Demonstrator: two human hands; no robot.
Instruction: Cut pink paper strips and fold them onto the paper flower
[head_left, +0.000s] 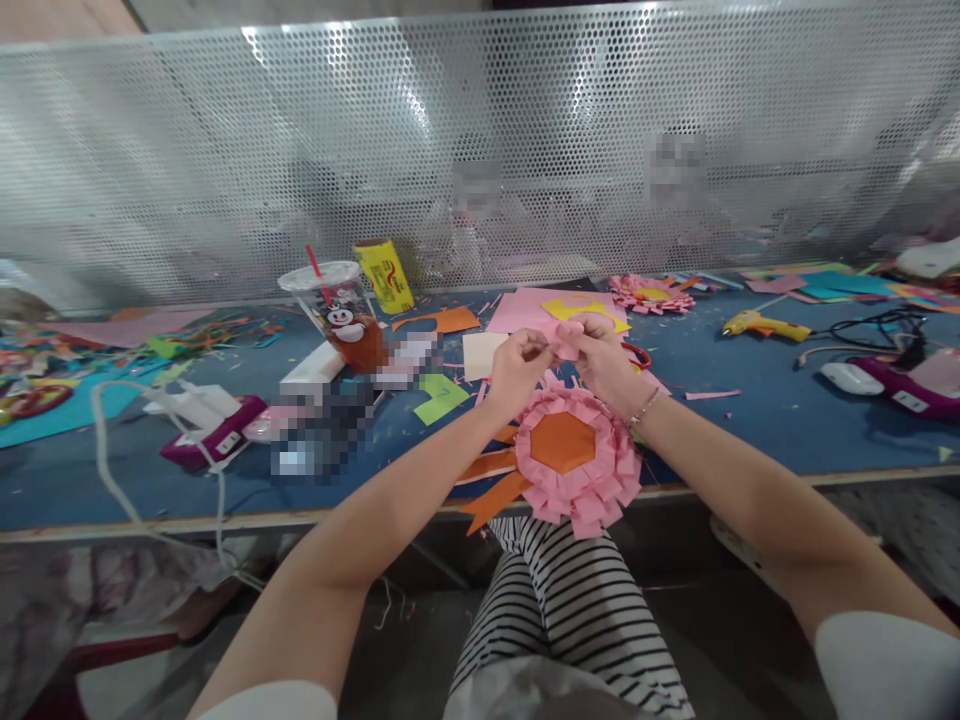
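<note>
Both my hands meet above the table's middle on a small piece of pink paper. My left hand pinches its left edge, and my right hand grips it from the right. Just below them lies a paper flower with fringed pink petals and an orange hexagon centre. Orange paper strips stick out at its left side. The flower's lower edge reaches past the table's front edge. Red scissor handles show partly behind my right hand.
A lidded drink cup with a straw stands left of centre, by a yellow box. A yellow glue gun and a purple power strip lie at right. Another pink flower rests near the perforated metal screen. White cables hang at left.
</note>
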